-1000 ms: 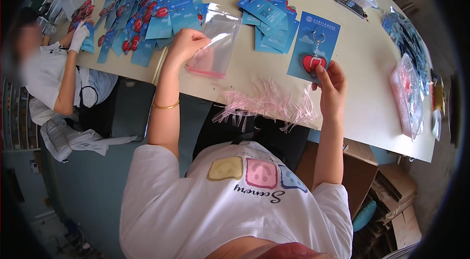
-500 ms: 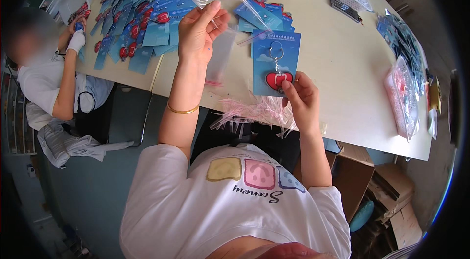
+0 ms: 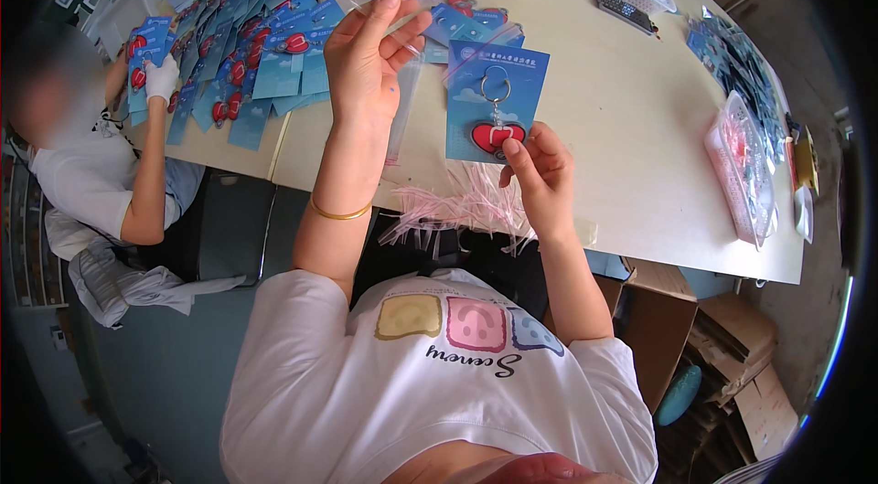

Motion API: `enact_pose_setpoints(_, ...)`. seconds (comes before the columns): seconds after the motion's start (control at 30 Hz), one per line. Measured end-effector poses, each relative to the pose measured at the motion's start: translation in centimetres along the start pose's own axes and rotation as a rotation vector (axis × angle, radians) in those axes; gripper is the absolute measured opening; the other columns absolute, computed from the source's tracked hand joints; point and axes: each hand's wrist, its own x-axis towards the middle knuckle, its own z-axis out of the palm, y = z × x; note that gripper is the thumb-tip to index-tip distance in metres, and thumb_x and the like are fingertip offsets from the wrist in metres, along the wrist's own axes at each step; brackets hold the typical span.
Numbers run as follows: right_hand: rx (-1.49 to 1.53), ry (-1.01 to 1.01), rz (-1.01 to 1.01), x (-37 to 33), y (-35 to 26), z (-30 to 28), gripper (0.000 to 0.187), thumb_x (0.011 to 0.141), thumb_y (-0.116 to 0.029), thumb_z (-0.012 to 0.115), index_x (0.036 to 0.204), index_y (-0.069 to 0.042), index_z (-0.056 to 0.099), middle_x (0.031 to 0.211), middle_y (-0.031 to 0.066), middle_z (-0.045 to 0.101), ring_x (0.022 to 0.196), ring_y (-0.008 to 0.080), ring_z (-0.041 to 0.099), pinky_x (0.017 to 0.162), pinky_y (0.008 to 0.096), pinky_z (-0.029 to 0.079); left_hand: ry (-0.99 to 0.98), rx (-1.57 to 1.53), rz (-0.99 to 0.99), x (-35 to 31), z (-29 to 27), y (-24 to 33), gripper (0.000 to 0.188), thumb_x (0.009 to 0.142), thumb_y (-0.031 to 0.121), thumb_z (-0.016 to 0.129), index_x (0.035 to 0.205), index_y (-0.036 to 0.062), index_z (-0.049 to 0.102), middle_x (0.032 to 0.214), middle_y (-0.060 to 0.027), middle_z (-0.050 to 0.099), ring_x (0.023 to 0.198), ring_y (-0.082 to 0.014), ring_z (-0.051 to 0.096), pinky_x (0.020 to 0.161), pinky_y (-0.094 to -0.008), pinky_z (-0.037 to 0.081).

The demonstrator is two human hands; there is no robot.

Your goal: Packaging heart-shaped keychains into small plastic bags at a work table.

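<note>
Above the bench (image 3: 640, 137), a clear bag (image 3: 434, 31) has been lifted, pinched by the left hand (image 3: 364, 68), and the blue card (image 3: 463, 91) with 1 red heart keychain (image 3: 485, 134), gripped by the right hand (image 3: 547, 180), brought leftward.

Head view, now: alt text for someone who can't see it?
A person's right hand holds up a blue card bearing a red keyring charm, while the left hand holds a clear bag. Pink strips lie at the near edge of the pale table; blue cards pile up at left beside a gloved co-worker.
</note>
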Motion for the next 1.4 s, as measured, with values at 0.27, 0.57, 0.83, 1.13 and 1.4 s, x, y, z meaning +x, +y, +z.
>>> enact_pose_setpoints(0.27, -0.171, -0.087, 0.076, 1.1, -0.7, -1.6, 0.018, 0.091, -0.009, 0.058, 0.103, 0.003, 0.057, 0.079, 0.0007, 0.062, 0.06, 0.0024, 0.046, 0.049, 0.019, 0.04, -0.166, 0.138, 0.003, -1.1, 0.3, -0.3, 0.019, 0.083, 0.02, 0.069, 0.096, 0.0057, 0.067, 0.088, -0.0099, 0.069, 0.076, -0.018, 0.069, 0.06, -0.0219, 0.052)
enact_pose_setpoints(0.57, -0.154, -0.123, 0.068, 1.6, -2.0, -2.7, 0.018, 0.091, -0.01, 0.058, 0.103, 0.004, 0.057, 0.081, 0.0024, 0.063, 0.065, 0.004, 0.051, 0.052, 0.0201, 0.042, -0.329, 0.301, -0.033, -1.7, 0.3, -0.8, 0.02, 0.083, 0.019, 0.069, 0.094, 0.0029, 0.068, 0.085, -0.0088, 0.069, 0.074, -0.0133, 0.067, 0.062, -0.0209, 0.052)
enact_pose_setpoints(0.83, -0.148, -0.119, 0.068, 2.0, -2.2, -2.7, 0.017, 0.092, -0.01, 0.055, 0.102, 0.004, 0.056, 0.082, 0.003, 0.062, 0.068, 0.0051, 0.052, 0.055, 0.021, 0.044, -0.378, 0.287, -0.038, -2.4, 0.3, -2.2, 0.016, 0.084, 0.01, 0.067, 0.096, 0.0007, 0.068, 0.085, -0.0035, 0.068, 0.074, -0.0065, 0.063, 0.064, -0.0196, 0.052)
enact_pose_setpoints(1.13, -0.142, -0.099, 0.059, 1.8, -1.8, -3.1, 0.018, 0.093, -0.008, 0.052, 0.106, 0.004, 0.053, 0.082, 0.0027, 0.059, 0.066, 0.0059, 0.051, 0.054, 0.0213, 0.044, -0.518, 0.353, -0.167, -3.4, 0.2, -2.9, 0.019, 0.082, 0.008, 0.068, 0.099, -0.0003, 0.067, 0.09, -0.0049, 0.068, 0.081, -0.0054, 0.059, 0.077, -0.0206, 0.047)
enact_pose_setpoints(1.4, -0.108, -0.017, 0.035, 2.2, -2.1, -3.1, 0.03, 0.088, -0.003, 0.057, 0.116, 0.003, 0.048, 0.078, 0.0023, 0.061, 0.064, 0.0062, 0.054, 0.054, 0.021, 0.045, -0.553, 0.297, -0.33, -3.8, -0.6, -4.2, 0.017, 0.082, 0.014, 0.07, 0.096, 0.0042, 0.067, 0.093, -0.0017, 0.067, 0.082, -0.0065, 0.06, 0.073, -0.0216, 0.049)
